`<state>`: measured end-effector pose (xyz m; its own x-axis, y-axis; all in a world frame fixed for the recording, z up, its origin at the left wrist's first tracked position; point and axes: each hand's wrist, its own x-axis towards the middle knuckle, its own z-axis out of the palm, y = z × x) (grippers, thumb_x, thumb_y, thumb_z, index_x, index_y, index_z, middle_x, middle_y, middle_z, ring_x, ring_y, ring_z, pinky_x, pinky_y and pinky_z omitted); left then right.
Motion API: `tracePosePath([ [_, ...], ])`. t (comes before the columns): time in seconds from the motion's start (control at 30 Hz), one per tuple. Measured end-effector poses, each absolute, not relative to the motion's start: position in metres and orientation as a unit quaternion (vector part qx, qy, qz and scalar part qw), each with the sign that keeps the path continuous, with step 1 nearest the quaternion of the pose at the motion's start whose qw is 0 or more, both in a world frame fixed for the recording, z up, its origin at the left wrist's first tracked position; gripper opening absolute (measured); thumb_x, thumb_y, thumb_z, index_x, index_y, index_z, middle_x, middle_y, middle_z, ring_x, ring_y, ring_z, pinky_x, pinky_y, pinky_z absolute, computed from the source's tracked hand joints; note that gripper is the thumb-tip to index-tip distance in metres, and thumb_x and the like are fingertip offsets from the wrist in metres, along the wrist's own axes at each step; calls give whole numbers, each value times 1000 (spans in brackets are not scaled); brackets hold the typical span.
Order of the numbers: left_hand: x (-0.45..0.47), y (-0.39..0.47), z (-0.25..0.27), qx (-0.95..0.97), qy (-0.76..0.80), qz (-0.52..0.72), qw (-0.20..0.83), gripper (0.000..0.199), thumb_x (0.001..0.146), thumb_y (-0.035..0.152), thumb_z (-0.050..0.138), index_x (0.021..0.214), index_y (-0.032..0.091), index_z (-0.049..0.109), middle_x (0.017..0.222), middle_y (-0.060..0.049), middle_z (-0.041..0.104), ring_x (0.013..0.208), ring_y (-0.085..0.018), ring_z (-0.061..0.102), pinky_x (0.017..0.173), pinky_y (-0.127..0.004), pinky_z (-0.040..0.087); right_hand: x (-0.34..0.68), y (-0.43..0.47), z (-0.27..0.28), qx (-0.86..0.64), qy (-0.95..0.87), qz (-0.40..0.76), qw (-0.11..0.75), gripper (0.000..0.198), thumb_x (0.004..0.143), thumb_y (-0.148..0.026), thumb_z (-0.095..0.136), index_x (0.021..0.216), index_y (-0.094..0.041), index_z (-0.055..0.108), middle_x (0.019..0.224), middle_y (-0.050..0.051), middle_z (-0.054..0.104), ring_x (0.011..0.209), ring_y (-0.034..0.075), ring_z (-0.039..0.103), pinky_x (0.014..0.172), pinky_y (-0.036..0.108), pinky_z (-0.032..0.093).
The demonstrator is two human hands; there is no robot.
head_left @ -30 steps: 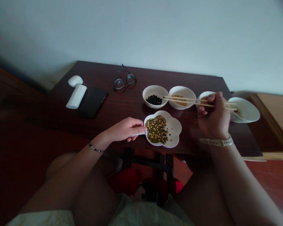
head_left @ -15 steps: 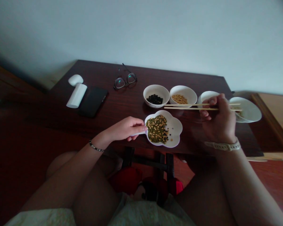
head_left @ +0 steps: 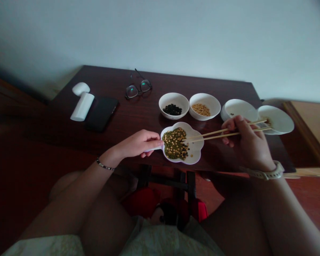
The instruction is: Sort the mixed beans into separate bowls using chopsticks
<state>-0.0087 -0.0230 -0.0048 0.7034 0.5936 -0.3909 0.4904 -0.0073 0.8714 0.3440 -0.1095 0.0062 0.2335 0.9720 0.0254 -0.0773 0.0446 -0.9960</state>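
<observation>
My left hand [head_left: 142,143] is closed round the short handle of a white flower-shaped dish [head_left: 196,147] at the table's front edge. Mixed beans [head_left: 176,142], green, yellow and a few black, lie mostly in the dish's left half. A pair of wooden chopsticks [head_left: 216,134] is gripped in my right hand [head_left: 246,140], their tips down at the beans in the dish. Whether the tips pinch a bean is too small to tell. Behind the dish stand a white bowl [head_left: 164,100] of black beans and a white bowl [head_left: 216,106] of yellow beans.
Two more white bowls stand to the right: one bowl [head_left: 240,106] with a dark speck inside, and a rightmost bowl [head_left: 284,121] with pale contents. Glasses [head_left: 138,90], a black phone-like slab [head_left: 101,113] and a white cylindrical object [head_left: 82,106] lie on the left of the dark table [head_left: 117,76].
My right hand has lowered and tilted the chopsticks, so their tips have come from above the yellow-bean bowl down into the flower-shaped dish. My left hand keeps its hold on the handle.
</observation>
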Motion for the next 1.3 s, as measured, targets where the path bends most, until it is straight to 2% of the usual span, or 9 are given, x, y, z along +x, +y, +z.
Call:
tracePosePath([
  [0.2,-9,-23,-6,707,382,46,594,34,105,48,66,88,19,65,64,3,63,48,-8,56,45,-18,40,340,-108,2,-532,-434,445,575,43,105,-55,74,82,-20,68,87,3,65,56,9,61,41,21,42],
  [0.57,-10,-22,-7,705,375,50,600,36,106,49,66,86,19,64,65,3,63,49,-8,56,45,-18,40,341,-108,2,-541,-426,443,574,44,104,-55,75,80,-19,68,85,3,62,54,8,61,37,19,39],
  [1.13,-10,-22,-7,707,379,46,596,37,105,51,66,87,19,64,66,2,64,50,-8,57,46,-18,42,338,-108,0,-544,-428,435,576,44,105,-57,73,82,-19,68,88,3,65,56,8,62,40,19,43],
  [1.3,-9,-23,-6,706,380,45,596,36,106,50,66,87,19,64,66,2,63,49,-8,57,46,-18,41,337,-107,1,-534,-429,437,583,44,103,-57,76,80,-21,66,82,2,63,55,9,60,40,21,41],
])
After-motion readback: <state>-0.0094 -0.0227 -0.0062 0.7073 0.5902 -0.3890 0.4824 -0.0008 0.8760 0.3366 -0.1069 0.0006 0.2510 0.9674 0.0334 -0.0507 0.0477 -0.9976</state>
